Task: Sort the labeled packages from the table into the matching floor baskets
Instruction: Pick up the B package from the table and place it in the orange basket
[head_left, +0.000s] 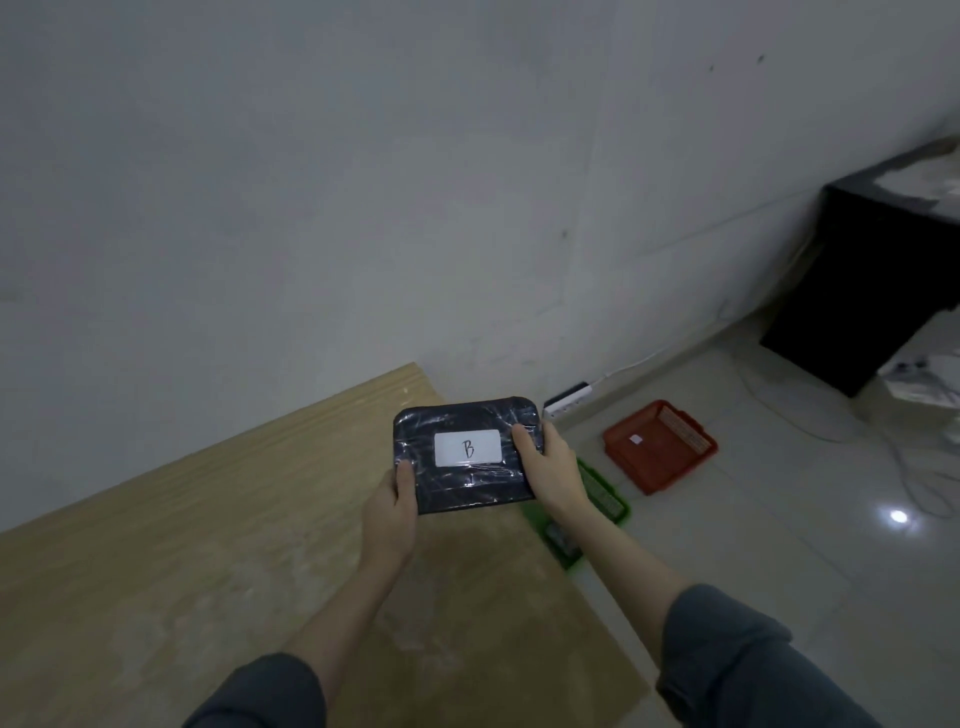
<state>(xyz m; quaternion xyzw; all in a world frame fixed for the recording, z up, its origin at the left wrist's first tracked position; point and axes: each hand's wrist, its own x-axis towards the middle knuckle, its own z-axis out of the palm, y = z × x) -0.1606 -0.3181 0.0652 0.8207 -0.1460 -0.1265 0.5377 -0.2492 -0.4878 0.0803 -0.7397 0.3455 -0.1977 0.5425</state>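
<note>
Both hands hold one dark package (464, 457), wrapped in shiny film, with a white label (468, 448) that reads "B". The left hand (390, 512) has its grip closed on the lower left corner, and the right hand (549, 466) has its grip closed on the right edge, thumb on top. The package is lifted above the far right corner of the worktop (208, 545), and no other package shows on the wood that I can see, so I judge this may be one of the last ones, though part of the worktop is outside the view. Beside the right edge of the worktop, on the floor, stands a green basket (605, 493), partly hidden behind the right arm; something pale lies inside it, but I cannot tell what. A little further from the worktop is an orange basket (660, 447) with a small white tag in it, too small to read. Which basket is for "B" I cannot tell. Left to do: carry the package past the worktop edge and lower it into the matching basket. The floor around both baskets is open; a power strip (566, 400) and white cables lie near the wall beyond them.
</note>
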